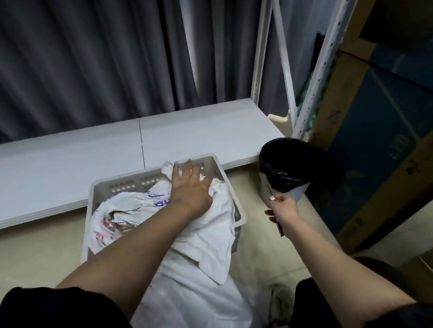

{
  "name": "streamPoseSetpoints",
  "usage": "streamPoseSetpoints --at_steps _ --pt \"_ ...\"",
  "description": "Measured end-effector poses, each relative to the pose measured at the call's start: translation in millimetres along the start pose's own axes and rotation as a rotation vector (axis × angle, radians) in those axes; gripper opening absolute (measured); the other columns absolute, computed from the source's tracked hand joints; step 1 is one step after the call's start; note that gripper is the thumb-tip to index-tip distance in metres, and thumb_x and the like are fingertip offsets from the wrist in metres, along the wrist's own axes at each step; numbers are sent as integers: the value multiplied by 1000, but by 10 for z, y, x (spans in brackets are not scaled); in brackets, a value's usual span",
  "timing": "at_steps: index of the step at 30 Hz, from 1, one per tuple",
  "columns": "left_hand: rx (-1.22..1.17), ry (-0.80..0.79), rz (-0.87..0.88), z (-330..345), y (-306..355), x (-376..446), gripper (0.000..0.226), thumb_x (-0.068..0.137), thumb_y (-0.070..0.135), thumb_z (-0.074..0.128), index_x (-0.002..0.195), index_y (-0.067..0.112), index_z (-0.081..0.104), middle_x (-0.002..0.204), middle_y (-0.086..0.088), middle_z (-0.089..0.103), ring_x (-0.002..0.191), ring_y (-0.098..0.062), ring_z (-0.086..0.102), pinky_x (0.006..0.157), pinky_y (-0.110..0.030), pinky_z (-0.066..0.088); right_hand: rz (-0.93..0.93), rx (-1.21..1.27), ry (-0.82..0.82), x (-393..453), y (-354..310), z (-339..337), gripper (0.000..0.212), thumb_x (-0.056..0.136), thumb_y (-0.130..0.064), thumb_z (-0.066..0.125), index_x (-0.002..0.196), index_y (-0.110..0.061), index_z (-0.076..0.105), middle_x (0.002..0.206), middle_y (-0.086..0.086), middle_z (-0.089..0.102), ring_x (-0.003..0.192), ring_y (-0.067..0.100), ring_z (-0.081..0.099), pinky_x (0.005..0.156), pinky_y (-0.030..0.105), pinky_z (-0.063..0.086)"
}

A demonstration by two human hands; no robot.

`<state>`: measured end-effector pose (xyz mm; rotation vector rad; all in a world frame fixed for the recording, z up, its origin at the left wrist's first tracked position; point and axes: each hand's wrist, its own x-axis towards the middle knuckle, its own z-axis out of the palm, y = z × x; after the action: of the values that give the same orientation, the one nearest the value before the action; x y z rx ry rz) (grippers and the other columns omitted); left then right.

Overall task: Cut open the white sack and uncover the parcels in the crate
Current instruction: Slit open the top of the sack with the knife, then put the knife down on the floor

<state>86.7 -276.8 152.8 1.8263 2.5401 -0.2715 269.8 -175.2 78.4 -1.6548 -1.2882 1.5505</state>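
A grey perforated crate (120, 178) stands on the floor in front of me. The white sack (204, 234), with red and blue print, lies crumpled over it and spills out over the near rim toward my legs. It hides the crate's contents. My left hand (188, 188) reaches across and rests on the sack near the crate's far right corner, fingers stretched out. To the right of the crate, my right hand (282, 206) grips a thin dark cutter (280, 228) beside the bin.
A bin with a black liner (287, 161) stands just right of the crate. A low white shelf board (76, 162) runs behind it, in front of grey curtains. A white rack upright (324, 53) and large cardboard boxes (392, 118) close off the right side.
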Motion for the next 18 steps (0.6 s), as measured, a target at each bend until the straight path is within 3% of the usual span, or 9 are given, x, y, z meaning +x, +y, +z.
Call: streamPoseSetpoints --at_steps 3,7,9,12,15,18 --pt "47 59 106 109 301 249 50 93 36 39 141 23 41 160 -11 9 148 -30 -11 114 -53 -15 46 -41 44 282 302 -24 21 87 1 53 103 -13 53 85 9 57 56 14 55 49 25 40" --pt "183 97 321 384 811 551 43 96 23 37 136 12 48 158 -15 19 148 -33 -7 112 -53 -18 120 -70 91 599 625 -31 23 86 0 52 106 -12 55 68 0 57 57 14 56 54 27 45" --pt "127 41 397 582 1103 676 42 96 15 36 137 8 46 155 -17 25 148 -32 8 117 -49 -9 143 -93 116 797 820 -15 23 85 -2 54 107 -9 59 64 -1 58 57 16 57 64 35 49" --pt "-157 -122 417 875 1503 764 48 91 6 43 139 6 40 146 -15 37 136 -31 35 118 -39 16 190 -90 144 1053 1097 -7 22 86 -7 58 107 -6 62 68 2 63 67 22 62 75 36 49" --pt "-658 -370 144 1338 1844 872 49 93 5 40 141 6 38 139 -13 44 128 -30 47 107 -39 37 242 -140 101 1290 1391 -12 25 87 -9 60 111 -2 61 99 10 67 97 29 62 85 32 47" --pt "-944 -553 -176 1799 2049 1083 30 95 7 40 118 -1 57 108 -19 62 113 -32 59 80 -26 48 255 -161 76 1504 1695 22 23 85 -4 62 107 0 61 102 11 66 94 27 62 81 33 48"
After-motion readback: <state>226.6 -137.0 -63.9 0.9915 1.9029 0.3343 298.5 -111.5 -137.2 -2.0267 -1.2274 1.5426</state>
